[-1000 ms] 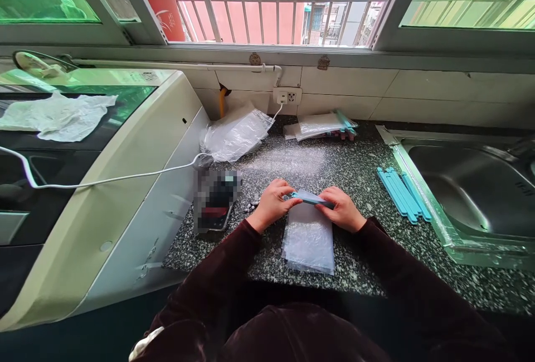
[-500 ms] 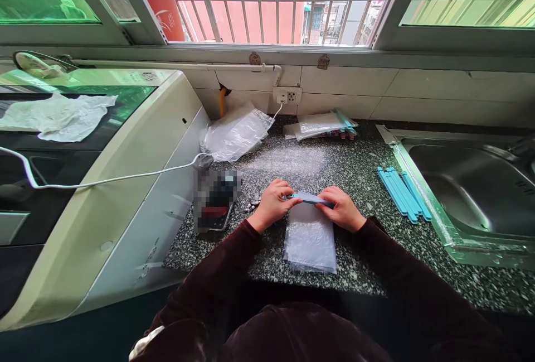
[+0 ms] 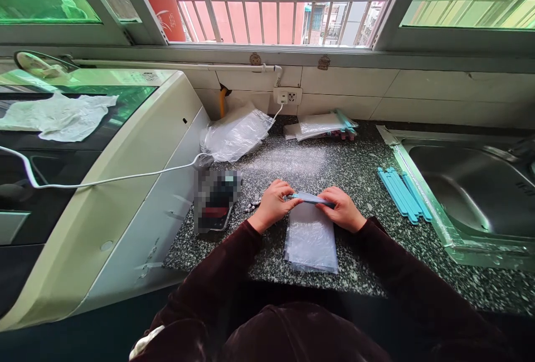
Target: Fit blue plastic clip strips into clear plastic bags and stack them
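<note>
A stack of clear plastic bags (image 3: 311,242) hangs down from my two hands onto the speckled counter. Across its top edge runs a thin blue plastic bag-sealing strip (image 3: 308,199). My left hand (image 3: 275,201) pinches the strip's left end between thumb and fingers. At the other end, my right hand (image 3: 339,208) grips the strip together with the top of the bags, thumb on the near side. How far the strip is closed over the plastic cannot be made out. Several loose blue strips (image 3: 402,194) lie to the right, beside the sink.
A blurred phone (image 3: 217,203) lies left of my left hand, with small whitish bits (image 3: 252,206) between. Behind are a heap of clear bags (image 3: 238,133) and bags with blue strips (image 3: 321,125). A washing machine (image 3: 137,183) bounds the left, a steel sink (image 3: 472,194) the right.
The lower end of the bags has shifted slightly to the right. Both hands keep nearly the same place and grip on the strip.
</note>
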### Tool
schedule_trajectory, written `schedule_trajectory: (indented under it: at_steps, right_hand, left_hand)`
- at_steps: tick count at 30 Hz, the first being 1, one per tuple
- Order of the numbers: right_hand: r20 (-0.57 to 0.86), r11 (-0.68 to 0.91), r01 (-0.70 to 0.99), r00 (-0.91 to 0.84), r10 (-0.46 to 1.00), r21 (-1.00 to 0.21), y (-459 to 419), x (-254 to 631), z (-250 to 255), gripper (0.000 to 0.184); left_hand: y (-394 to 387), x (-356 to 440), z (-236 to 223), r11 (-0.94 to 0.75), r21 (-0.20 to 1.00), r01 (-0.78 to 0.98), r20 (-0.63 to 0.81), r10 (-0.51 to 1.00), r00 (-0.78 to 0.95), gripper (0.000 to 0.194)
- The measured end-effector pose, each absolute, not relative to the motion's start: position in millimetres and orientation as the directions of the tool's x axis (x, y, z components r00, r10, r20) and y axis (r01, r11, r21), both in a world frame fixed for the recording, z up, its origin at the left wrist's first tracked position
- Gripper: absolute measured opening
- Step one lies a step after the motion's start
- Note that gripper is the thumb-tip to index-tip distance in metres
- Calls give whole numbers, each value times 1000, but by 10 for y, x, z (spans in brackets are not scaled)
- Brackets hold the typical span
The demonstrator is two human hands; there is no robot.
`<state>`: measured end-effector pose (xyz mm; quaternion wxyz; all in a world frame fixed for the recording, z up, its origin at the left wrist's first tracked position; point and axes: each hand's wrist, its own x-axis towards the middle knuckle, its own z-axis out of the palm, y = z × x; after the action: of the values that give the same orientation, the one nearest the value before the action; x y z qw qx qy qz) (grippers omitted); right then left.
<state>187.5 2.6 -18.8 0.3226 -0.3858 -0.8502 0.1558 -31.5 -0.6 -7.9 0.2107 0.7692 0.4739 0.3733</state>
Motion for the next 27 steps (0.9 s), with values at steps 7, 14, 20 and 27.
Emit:
schedule_trajectory:
  at_steps: [7,14,20,27]
  right_hand:
    - [520,693,518,-460,720,-501,-18,1867,-97,14]
    - [591,675,523,-350,727,-520,-58,1866,-22,13]
    - [644,667,518,-262,719,-535,-84,1872,-4,10]
    - [649,671,523,-263,714,-526,-113,1866,-7,11]
  left_hand:
    - [-8,-301,-75,-402,734,547,298,915,272,20]
    - [-30,-287,-60,-450,682,576,242,882,404,24]
    - [-22,-283,-97,-445,686,576,216,880,423,15]
    - [34,-306,-187,-433,663,610,225,893,390,32]
